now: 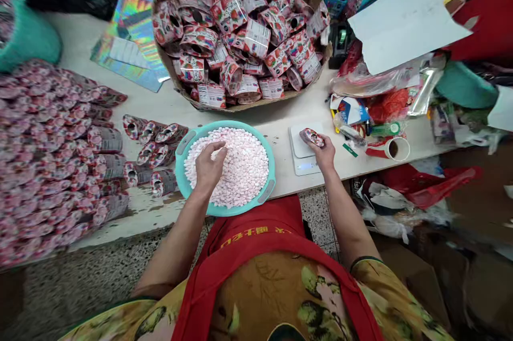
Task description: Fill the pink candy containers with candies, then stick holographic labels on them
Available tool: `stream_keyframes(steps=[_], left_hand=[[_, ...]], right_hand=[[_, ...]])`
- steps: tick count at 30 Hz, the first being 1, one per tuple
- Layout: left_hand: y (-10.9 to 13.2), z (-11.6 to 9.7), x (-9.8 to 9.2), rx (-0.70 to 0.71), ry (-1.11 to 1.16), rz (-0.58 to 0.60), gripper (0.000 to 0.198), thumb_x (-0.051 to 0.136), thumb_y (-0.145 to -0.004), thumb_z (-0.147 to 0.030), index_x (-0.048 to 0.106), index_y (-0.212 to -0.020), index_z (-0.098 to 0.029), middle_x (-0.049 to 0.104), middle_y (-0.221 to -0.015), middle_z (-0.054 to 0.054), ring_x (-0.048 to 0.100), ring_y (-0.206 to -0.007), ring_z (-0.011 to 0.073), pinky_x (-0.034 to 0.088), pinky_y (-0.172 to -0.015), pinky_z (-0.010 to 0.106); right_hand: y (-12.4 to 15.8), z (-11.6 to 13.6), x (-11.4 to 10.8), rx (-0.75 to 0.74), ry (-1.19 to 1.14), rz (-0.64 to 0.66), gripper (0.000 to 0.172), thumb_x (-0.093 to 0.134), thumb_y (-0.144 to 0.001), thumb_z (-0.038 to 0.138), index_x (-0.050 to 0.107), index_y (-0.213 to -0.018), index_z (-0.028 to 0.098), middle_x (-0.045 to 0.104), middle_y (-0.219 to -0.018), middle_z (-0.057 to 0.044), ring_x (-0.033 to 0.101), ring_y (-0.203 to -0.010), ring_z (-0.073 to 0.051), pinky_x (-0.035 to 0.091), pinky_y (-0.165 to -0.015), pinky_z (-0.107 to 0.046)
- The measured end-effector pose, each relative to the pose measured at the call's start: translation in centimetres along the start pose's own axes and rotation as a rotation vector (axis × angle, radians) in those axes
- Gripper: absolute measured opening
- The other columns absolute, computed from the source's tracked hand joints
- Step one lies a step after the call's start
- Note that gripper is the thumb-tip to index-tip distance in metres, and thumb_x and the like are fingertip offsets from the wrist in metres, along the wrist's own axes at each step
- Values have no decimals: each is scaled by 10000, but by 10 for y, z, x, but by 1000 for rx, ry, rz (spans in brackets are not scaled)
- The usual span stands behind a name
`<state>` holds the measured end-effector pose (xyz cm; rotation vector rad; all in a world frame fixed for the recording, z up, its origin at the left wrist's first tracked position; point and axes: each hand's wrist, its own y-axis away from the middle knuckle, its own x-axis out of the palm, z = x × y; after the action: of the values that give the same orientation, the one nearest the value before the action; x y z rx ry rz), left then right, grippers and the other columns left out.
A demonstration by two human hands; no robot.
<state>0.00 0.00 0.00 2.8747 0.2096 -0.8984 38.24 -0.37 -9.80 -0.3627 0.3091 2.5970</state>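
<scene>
Right of centre, the right hand (325, 155) pinches a printed container (311, 137), long axis slanting down-right, over the scale (297, 144); farther left, the left hand (208, 168) curls above pale pellets (244, 170) (whether its fingers grip any, I cannot tell).

You are seeing the table (278, 116) softly lit, the view's edges stretching and blurring, holographic sheets (143, 7) glinting in rainbows.

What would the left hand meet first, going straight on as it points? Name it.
The left hand would likely first meet the pale pink pellets in the turquoise basin; this single view leaves the gap unclear.
</scene>
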Motion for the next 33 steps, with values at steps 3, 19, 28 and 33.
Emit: stream_keyframes(steps=[3, 19, 28, 33], left_hand=[[2, -7, 0, -1, 11, 13, 333, 614, -875, -422, 735, -1050, -166, 743, -1114, 82, 665, -1098, 235, 478, -1042, 379], [-8, -38, 21, 1, 155, 174, 385, 645, -824, -451, 709, -1050, -147, 733, -1042, 76, 680, -972, 204, 548, -930, 339], [-10, -57, 64, 162, 137, 249, 370, 640, -878, -402, 685, -1149, -153, 734, -1058, 84, 690, -977, 204, 551, -917, 346], [-15, -100, 109, 383, -106, 462, 240, 601, -913, -289, 698, -1115, -203, 737, -1082, 59, 683, -926, 192, 539, -894, 339]], right_hand=[[18, -4, -23, -28, 24, -109, 801, 832, -624, 596, 595, -1261, 173, 635, -1324, -152, 609, -1191, -276, 508, -1035, -465], [147, -102, -78, 326, -28, -355, 571, 712, -645, 615, 681, -977, 151, 742, -1003, -145, 678, -916, -256, 548, -933, -480], [179, -129, -81, 433, -70, -317, 575, 730, -627, 617, 702, -975, 160, 749, -995, -139, 689, -895, -260, 569, -860, -454], [176, -124, -88, 446, -63, -298, 589, 725, -626, 639, 705, -968, 159, 750, -974, -140, 691, -889, -267, 576, -843, -463]])
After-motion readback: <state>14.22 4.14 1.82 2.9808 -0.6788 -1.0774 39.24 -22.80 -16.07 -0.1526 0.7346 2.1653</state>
